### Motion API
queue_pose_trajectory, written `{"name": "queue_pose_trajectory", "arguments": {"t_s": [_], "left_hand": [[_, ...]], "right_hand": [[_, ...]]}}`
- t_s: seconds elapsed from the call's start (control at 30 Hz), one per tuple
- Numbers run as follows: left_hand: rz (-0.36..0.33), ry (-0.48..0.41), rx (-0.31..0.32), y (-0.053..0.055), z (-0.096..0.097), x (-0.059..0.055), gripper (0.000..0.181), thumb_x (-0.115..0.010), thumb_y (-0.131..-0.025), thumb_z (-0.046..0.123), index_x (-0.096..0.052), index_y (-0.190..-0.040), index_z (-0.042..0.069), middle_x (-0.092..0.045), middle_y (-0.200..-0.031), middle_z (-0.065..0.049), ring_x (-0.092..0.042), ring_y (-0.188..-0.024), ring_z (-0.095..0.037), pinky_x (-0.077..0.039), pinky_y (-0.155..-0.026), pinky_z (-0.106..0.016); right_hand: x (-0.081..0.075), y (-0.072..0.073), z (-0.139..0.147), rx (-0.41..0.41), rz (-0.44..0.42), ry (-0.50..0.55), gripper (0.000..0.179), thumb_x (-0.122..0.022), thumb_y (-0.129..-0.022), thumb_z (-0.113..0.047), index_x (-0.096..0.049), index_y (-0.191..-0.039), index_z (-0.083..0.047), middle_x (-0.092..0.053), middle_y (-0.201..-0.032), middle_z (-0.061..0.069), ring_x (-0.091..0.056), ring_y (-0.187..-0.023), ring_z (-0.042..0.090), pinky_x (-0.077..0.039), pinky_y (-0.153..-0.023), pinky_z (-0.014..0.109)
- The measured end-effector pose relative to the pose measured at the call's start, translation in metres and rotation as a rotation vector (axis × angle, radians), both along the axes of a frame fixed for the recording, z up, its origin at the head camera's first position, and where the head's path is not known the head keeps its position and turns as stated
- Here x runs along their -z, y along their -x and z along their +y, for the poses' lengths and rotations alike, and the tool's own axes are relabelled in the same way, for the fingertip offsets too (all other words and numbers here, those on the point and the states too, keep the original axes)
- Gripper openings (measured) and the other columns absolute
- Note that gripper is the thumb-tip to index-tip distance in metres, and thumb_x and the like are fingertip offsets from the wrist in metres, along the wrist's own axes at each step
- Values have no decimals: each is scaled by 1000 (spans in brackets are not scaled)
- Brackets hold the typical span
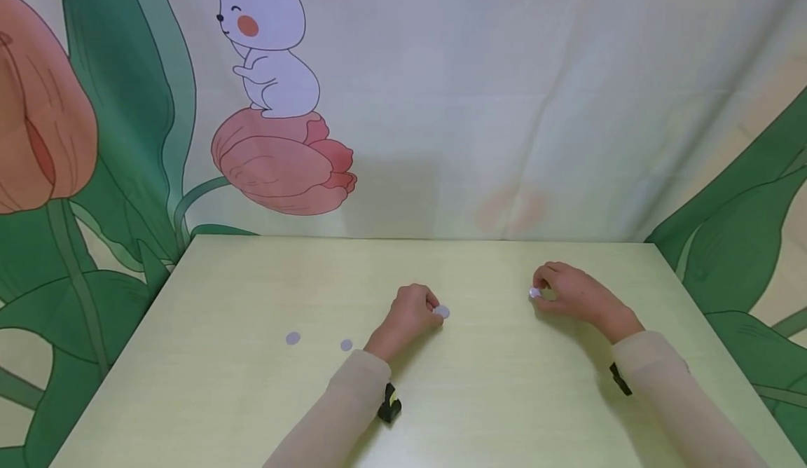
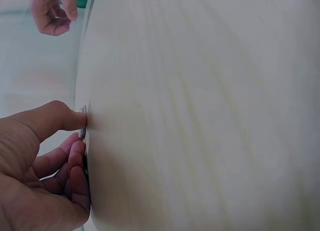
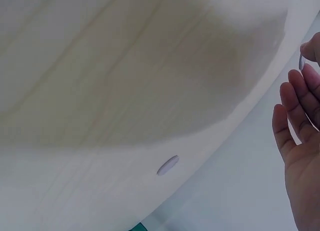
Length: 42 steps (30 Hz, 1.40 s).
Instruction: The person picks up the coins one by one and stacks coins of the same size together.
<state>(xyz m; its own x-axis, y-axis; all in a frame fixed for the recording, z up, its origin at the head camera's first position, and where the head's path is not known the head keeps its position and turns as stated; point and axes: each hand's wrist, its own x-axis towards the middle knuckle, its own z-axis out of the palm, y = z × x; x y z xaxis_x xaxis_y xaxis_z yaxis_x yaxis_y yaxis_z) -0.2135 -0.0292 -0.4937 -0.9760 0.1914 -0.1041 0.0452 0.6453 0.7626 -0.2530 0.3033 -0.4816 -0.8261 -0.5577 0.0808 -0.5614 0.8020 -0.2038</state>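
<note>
My left hand (image 1: 412,314) is low over the middle of the table, holding a pale lilac disc (image 1: 442,312) at its fingertips. In the left wrist view the thumb is against the flat disc (image 2: 83,122), close to the tabletop, and the other fingers are curled below. Farther right, my right hand (image 1: 576,296) pinches another small pale disc (image 1: 534,292) between thumb and forefinger. Seen from the right wrist, this disc (image 3: 302,61) is on edge at the thumb tip, with the other fingers loosely bent.
Two lilac discs, a larger one (image 1: 293,338) and a smaller one (image 1: 346,345), lie flat left of my left forearm. In the right wrist view one disc (image 3: 168,165) lies on the table. Behind the pale wooden table (image 1: 504,398) hangs a printed curtain (image 1: 441,104).
</note>
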Motion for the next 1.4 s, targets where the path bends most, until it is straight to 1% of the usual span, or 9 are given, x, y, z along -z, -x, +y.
{"name": "queue_pose_trajectory", "arguments": {"t_s": [0.17, 0.43, 0.67, 0.83, 1.07, 1.27, 1.4], "left_hand": [[12, 0, 4, 1, 1, 0, 17, -80, -79, 1, -72, -94, -2, -63, -79, -3, -55, -73, -16, -49, -68, -28], [15, 1, 10, 1, 1, 2, 17, -81, -79, 1, -72, -93, -1, -63, -79, -3, -55, -74, -15, -49, -68, -29], [17, 0, 8, 0, 0, 2, 17, -80, -79, 2, -71, -93, -1, -62, -80, -3, -55, -74, -16, -49, -68, -29], [17, -3, 5, 0, 0, 2, 17, -80, -79, 2, -71, -93, -1, -62, -80, -3, -55, -74, -16, -49, -68, -29], [15, 0, -1, -2, 0, 0, 17, -81, -79, 2, -72, -94, -2, -63, -81, -3, -56, -75, -16, -50, -70, -30], [20, 6, 0, 0, 0, 1, 17, -81, -79, 2, -72, -93, -1, -64, -81, -3, -57, -75, -16, -51, -71, -30], [19, 6, 1, 0, 0, 2, 17, -81, -78, 2, -72, -92, 0, -63, -81, -3, -57, -75, -16, -51, -70, -30]], "right_hand": [[-1, 1, -1, -26, 19, 28, 12, -72, -93, -17, -62, -94, -11, -61, -90, 0, -56, -84, 15, -51, -79, 38], [0, 2, -4, -10, -15, 41, 13, -73, -91, -17, -61, -94, -13, -61, -91, -1, -58, -87, 17, -52, -81, 38], [-1, 1, -10, -24, -23, 49, 13, -73, -91, -16, -61, -95, -13, -60, -91, -3, -57, -87, 15, -52, -81, 38], [-2, 1, -13, -31, -22, 48, 13, -73, -91, -16, -61, -96, -12, -60, -92, -3, -57, -87, 15, -52, -81, 38], [-2, -1, -18, -59, 6, 61, 14, -74, -90, -15, -61, -95, -12, -59, -91, -4, -57, -86, 14, -52, -79, 37], [-1, -1, -20, -51, -5, 52, 13, -73, -91, -16, -62, -96, -12, -59, -92, -3, -56, -87, 14, -51, -80, 37], [-1, -1, -20, -62, -2, 58, 13, -73, -91, -15, -62, -96, -12, -60, -92, -3, -55, -86, 14, -51, -80, 37]]}}
